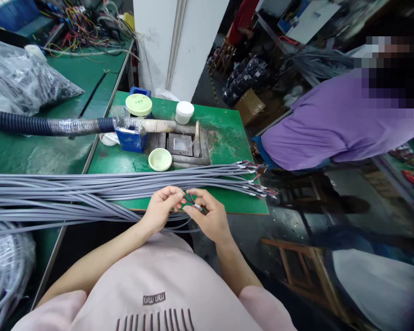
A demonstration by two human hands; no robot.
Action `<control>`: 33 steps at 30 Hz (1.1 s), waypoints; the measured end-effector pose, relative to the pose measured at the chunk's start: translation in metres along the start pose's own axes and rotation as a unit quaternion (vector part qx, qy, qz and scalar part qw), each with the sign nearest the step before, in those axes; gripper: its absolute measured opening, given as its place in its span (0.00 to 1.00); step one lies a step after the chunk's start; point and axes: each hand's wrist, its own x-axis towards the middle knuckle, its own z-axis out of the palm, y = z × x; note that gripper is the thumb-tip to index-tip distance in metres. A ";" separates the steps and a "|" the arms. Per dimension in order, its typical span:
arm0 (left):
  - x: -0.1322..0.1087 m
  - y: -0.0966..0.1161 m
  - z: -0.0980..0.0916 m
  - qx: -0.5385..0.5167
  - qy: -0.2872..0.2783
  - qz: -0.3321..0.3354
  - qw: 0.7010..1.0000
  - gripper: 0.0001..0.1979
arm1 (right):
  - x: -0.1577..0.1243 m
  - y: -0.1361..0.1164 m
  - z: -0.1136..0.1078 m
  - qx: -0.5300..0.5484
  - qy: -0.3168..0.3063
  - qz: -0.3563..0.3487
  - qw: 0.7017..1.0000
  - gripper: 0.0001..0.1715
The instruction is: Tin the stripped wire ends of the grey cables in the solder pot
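Close together at the front edge of the green table (227,142), my left hand (163,207) and my right hand (210,215) hold the thin coloured wires (189,198) at the end of a grey cable. My left thumb and fingers pinch the wire tips. My right fingers are closed around the wires near a white piece on the cable end. Just beyond my hands lies a bundle of grey cables (106,181), running from the left across the table. Their stripped ends (258,186), with coloured wires and white pieces, reach the table's right side.
Behind the cables stand a small pale green dish (160,159), a dark metal pot unit (181,145), a white lidded jar (184,112) and a blue box (131,140). A ribbed hose (48,126) comes from the left. A person in purple (317,115) sits at the right.
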 end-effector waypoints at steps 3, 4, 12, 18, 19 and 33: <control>-0.001 -0.003 0.005 -0.019 -0.003 0.008 1.000 0.11 | 0.005 -0.003 0.008 -0.031 0.069 -0.051 0.996 0.11; -0.002 -0.004 0.006 -0.023 -0.001 0.014 1.000 0.11 | 0.006 -0.003 0.010 -0.030 0.084 -0.065 0.994 0.09; -0.001 -0.002 0.005 -0.012 0.068 0.100 0.993 0.09 | 0.015 0.002 0.013 -0.029 0.090 -0.129 0.987 0.08; 0.002 0.000 -0.010 0.067 0.069 0.098 0.991 0.11 | 0.047 -0.009 0.009 -0.108 0.058 -0.155 0.980 0.15; 0.001 0.002 -0.014 0.106 0.065 0.102 0.987 0.10 | 0.057 -0.011 0.009 -0.116 0.047 -0.156 0.980 0.14; -0.001 0.019 -0.096 0.574 0.082 0.382 0.720 0.07 | 0.167 -0.021 0.053 -0.457 -0.176 -0.101 0.866 0.14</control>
